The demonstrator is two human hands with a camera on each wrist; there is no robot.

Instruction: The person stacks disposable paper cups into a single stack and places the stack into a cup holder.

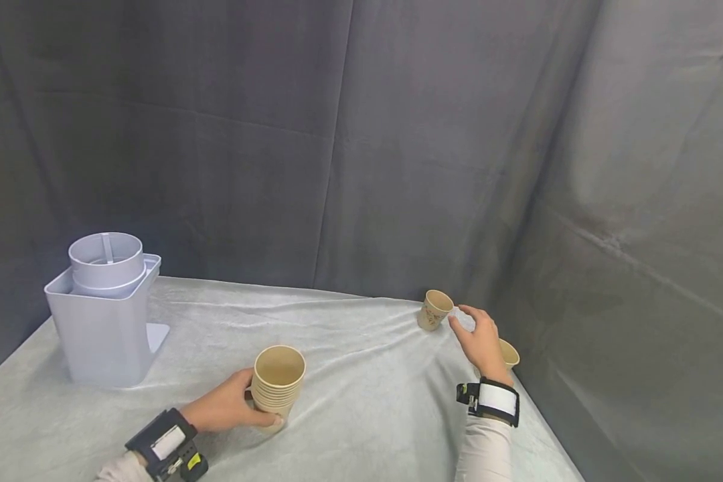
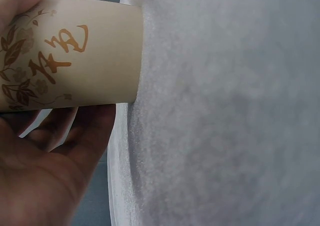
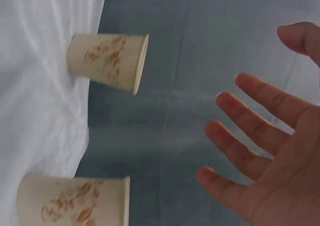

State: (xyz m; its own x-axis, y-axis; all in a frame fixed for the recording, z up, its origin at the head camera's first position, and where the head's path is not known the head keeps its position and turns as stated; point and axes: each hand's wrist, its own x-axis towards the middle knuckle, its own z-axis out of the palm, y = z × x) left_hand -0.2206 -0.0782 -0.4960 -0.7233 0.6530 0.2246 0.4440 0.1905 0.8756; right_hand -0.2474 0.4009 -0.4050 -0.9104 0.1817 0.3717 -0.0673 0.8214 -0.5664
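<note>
A stack of several beige paper cups (image 1: 277,383) stands upright on the white cloth near the front. My left hand (image 1: 229,405) grips it from the left, thumb and fingers curled round the lowest cup (image 2: 75,53), which bears brown lettering and leaf print. My right hand (image 1: 478,335) hovers open at the table's right side, fingers spread (image 3: 260,110) and holding nothing. A single cup (image 1: 435,309) stands just left of its fingertips without touching them. Another single cup (image 1: 509,353) stands partly hidden behind that hand. The right wrist view shows both single cups (image 3: 110,60) (image 3: 75,201).
A pale grey plastic cup holder (image 1: 105,314) with a round tube on top stands at the back left. The white cloth (image 1: 361,375) covers the table. Dark grey curtains close in behind and to the right, near the table's right edge (image 1: 542,415).
</note>
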